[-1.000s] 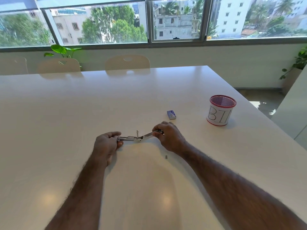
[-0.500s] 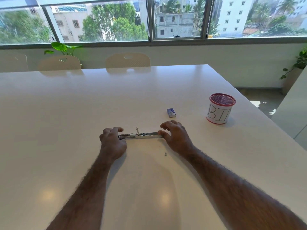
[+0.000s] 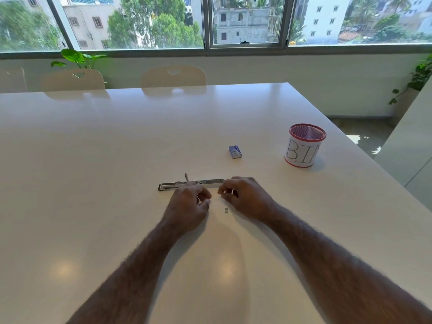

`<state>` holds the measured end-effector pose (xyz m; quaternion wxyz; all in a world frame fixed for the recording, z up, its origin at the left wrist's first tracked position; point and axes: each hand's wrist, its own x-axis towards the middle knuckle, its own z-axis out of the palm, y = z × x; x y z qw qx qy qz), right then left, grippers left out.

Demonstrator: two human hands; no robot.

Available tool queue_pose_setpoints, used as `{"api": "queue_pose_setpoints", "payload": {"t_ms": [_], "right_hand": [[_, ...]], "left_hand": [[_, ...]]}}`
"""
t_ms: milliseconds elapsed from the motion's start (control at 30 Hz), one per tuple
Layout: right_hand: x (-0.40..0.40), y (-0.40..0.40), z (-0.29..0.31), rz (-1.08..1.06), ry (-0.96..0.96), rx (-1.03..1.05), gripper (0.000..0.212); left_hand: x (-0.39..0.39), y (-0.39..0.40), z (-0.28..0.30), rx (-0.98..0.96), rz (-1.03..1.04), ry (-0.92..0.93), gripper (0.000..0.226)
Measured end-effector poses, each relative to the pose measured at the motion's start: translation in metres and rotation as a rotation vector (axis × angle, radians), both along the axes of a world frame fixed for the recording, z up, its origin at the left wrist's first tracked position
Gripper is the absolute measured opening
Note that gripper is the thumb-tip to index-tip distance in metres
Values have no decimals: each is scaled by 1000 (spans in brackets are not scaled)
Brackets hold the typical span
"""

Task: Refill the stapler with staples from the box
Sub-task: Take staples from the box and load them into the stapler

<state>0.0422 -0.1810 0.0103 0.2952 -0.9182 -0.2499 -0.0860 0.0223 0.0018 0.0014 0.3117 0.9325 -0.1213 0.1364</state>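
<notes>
The slim silver metal stapler (image 3: pixel 191 183) lies opened flat on the glossy white surface (image 3: pixel 117 160), presumably baring its channel; left hand (image 3: pixel 187 204) and right hand (image 3: pixel 245 195) curl just before it, contents indiscernible; the small blue cardboard staple box (image 3: pixel 235 152) waits beyond.

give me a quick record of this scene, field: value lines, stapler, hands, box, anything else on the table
stapler: opened out flat on the white table, untouched
left hand: curled, just in front of the stapler; contents too small to tell
right hand: curled beside the stapler's right end; may pinch something tiny, unclear
staple box: blue, closed, beyond the stapler, apart from both hands
loose piece: small metal bit on the table near the right hand
bin: red mesh cup labelled BIN, at right
refill: not yet done
</notes>
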Motion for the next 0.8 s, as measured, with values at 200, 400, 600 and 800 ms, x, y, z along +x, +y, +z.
{"api": "queue_pose_setpoints", "payload": {"t_ms": [200,400,600,800], "right_hand": [[3,9,7,87,15,-91,15],[6,13,13,124,10,-224,14],[8,15,14,142,31,-258,14],[12,14,17,121,78,-258,9]], "left_hand": [[-2,2,0,-13,-12,18,9],[-1,3,0,-14,-20,44,10],[2,4,-1,-13,-15,57,10],[3,5,-2,-35,-11,74,13]]}}
